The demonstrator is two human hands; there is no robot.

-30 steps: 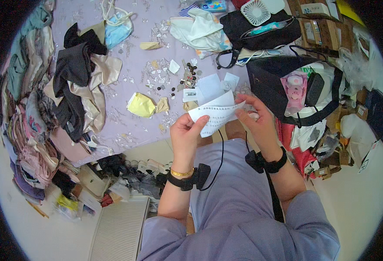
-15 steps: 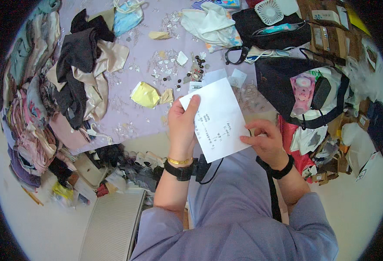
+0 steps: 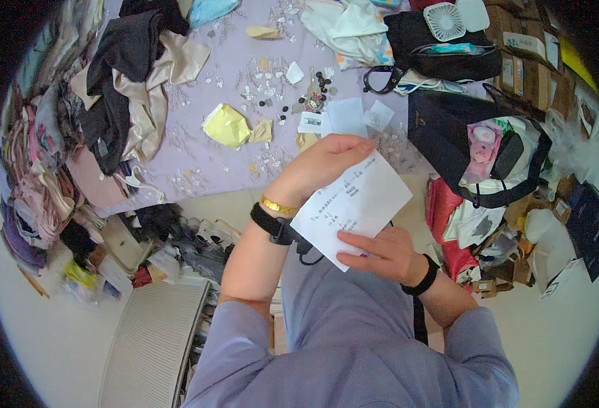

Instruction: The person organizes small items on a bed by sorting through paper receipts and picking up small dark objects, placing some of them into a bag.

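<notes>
A white sheet of paper [image 3: 364, 207] with handwritten lines is held tilted in front of my body, just off the table's near edge. My left hand [image 3: 330, 160] is closed on its far left edge, with the fingertips by the far corner. My right hand [image 3: 384, 255] lies over the near right edge, two fingers across the written face; its thumb is hidden. Past the paper, on the table, are a pale blue sheet [image 3: 347, 117], a small white label [image 3: 311, 122], a yellow packet-like piece [image 3: 226, 126] and several small black beads or buttons [image 3: 323, 81].
A patterned lilac cloth [image 3: 190, 129] covers the table. Dark and cream garments [image 3: 126, 81] lie on the left beside piled clothes [image 3: 47, 170]. To the right are a black bag [image 3: 442, 54], a small white fan [image 3: 444, 22], an open dark bag [image 3: 442, 129] and cardboard boxes [image 3: 517, 75].
The paper has turned and moved nearer my body and slightly right. My left hand has swung over toward its far corner; my right hand has shifted lower, its fingers now across the face.
</notes>
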